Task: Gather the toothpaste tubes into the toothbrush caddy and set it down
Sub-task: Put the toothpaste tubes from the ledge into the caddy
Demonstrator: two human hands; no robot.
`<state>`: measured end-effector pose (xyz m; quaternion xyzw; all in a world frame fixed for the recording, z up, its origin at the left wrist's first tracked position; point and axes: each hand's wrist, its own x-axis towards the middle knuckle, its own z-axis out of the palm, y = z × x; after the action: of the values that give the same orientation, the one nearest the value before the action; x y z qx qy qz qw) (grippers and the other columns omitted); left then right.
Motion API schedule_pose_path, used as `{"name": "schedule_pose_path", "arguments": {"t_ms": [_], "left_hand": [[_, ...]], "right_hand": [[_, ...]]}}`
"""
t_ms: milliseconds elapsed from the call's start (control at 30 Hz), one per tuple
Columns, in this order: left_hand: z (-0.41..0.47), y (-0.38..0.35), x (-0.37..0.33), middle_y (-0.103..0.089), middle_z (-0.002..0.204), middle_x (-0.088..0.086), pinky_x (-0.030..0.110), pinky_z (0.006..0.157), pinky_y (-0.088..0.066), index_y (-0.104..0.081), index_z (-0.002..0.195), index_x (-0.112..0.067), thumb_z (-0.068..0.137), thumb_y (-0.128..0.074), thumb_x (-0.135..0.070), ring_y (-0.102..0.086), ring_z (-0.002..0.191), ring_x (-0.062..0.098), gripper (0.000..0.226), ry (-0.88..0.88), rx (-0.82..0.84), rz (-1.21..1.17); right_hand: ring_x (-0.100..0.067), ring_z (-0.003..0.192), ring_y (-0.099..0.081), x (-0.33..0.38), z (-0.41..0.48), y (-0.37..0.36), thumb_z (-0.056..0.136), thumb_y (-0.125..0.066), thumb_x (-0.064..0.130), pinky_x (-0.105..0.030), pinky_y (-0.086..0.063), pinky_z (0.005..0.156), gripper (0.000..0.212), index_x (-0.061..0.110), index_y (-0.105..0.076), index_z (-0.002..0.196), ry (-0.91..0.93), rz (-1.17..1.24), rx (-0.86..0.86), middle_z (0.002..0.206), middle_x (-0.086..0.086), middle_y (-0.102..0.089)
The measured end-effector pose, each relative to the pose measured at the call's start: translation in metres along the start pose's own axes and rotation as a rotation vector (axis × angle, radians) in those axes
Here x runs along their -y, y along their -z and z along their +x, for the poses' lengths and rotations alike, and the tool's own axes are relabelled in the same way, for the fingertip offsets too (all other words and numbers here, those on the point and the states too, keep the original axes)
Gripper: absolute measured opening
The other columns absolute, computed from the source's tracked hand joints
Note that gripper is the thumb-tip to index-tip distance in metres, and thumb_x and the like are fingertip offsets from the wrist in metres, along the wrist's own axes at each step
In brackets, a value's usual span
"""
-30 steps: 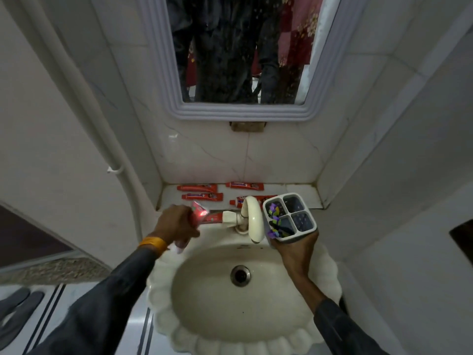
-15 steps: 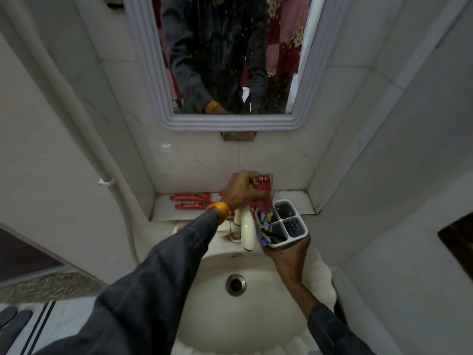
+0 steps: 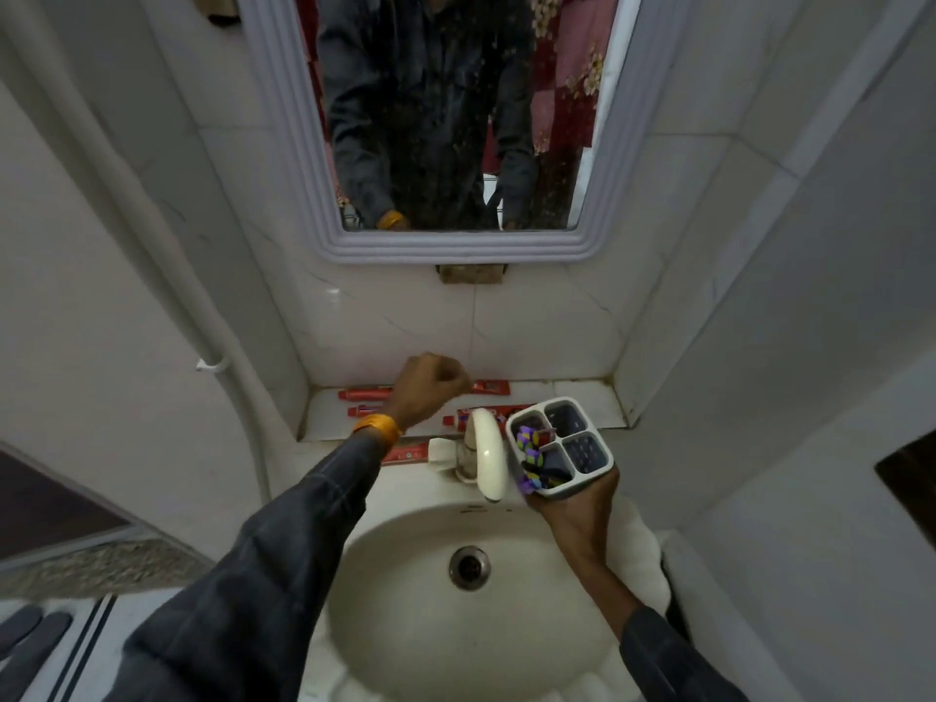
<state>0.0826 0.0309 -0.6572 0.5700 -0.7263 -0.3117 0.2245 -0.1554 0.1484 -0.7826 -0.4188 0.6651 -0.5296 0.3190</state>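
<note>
The left hand (image 3: 430, 385) has left the caddy (image 3: 559, 445), its tube now inside, and reached the ledge tubes (image 3: 489, 386).

The shelf (image 3: 582, 397) is hemmed by tiled walls on three sides — access from the front is partly blocked by the tap (image 3: 489, 453); the basin (image 3: 405, 625) is left open.

It was a small home bathroom, plain and a bit worn. A cream washbasin (image 3: 456, 625) with a scalloped rim and a metal drain (image 3: 469, 567) sat in a tiled corner, a pale tap (image 3: 487, 461) arching over it. Above hung a mirror (image 3: 451, 119) in a ribbed grey frame. Red toothpaste tubes (image 3: 362, 394) lay on the tiled ledge (image 3: 582, 392) behind the basin, and a white pipe (image 3: 167, 276) ran down the left wall.
</note>
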Motion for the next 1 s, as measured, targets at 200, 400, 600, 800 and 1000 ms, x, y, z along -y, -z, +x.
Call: {"name": "schedule_pose_path", "arguments": {"t_ms": [200, 400, 600, 800, 1000], "left_hand": [[-0.048, -0.022, 0.112, -0.071, 0.113, 0.008, 0.037, 0.089, -0.053, -0.068, 0.115, -0.015, 0.085, -0.068, -0.023, -0.065, 0.106, 0.03, 0.03, 0.265, 0.205, 0.561], [-0.04, -0.04, 0.102, -0.073, 0.094, 0.01, 0.034, 0.075, -0.055, -0.07, 0.103, -0.01, 0.083, -0.072, -0.026, -0.069, 0.085, 0.025, 0.026, 0.248, 0.119, 0.544], [-0.02, 0.029, 0.027, -0.072, 0.067, 0.0, 0.022, 0.058, -0.057, -0.071, 0.074, -0.016, 0.078, -0.078, -0.029, -0.069, 0.061, 0.013, 0.015, 0.195, -0.134, -0.068], [0.007, 0.009, -0.056, -0.072, 0.093, 0.011, 0.028, 0.073, -0.062, -0.066, 0.099, -0.004, 0.078, -0.078, -0.015, -0.072, 0.082, 0.019, 0.026, -0.07, 0.114, -0.24], [0.015, -0.035, -0.066, -0.076, 0.1, 0.004, 0.027, 0.08, -0.056, -0.076, 0.095, -0.012, 0.074, -0.083, -0.018, -0.067, 0.084, 0.014, 0.023, -0.193, 0.226, 0.096]], "right_hand": [[-0.033, 0.136, -0.069, -0.002, -0.001, -0.001, 0.039, -0.107, 0.066, -0.059, -0.062, 0.108, 0.139, 0.007, -0.047, 0.15, -0.006, 0.065, -0.007, 0.148, -0.014, -0.066], [-0.028, 0.133, -0.07, 0.007, -0.003, 0.004, 0.04, -0.115, 0.034, -0.035, -0.064, 0.107, 0.132, 0.004, -0.047, 0.148, -0.012, 0.033, 0.022, 0.145, -0.013, -0.066], [-0.019, 0.136, -0.069, 0.003, -0.002, 0.004, 0.044, -0.113, 0.026, -0.047, -0.062, 0.111, 0.125, 0.008, -0.047, 0.149, 0.052, 0.036, 0.053, 0.148, -0.01, -0.065], [0.002, 0.125, -0.072, 0.005, -0.002, 0.004, 0.045, -0.111, 0.003, -0.036, -0.066, 0.105, 0.116, 0.025, -0.052, 0.143, 0.12, 0.085, 0.061, 0.137, 0.002, -0.07], [0.008, 0.101, -0.079, 0.023, -0.003, 0.001, 0.05, -0.102, -0.023, -0.014, -0.063, 0.081, 0.101, 0.034, -0.063, 0.123, 0.167, 0.112, 0.052, 0.113, 0.03, -0.081]]}}
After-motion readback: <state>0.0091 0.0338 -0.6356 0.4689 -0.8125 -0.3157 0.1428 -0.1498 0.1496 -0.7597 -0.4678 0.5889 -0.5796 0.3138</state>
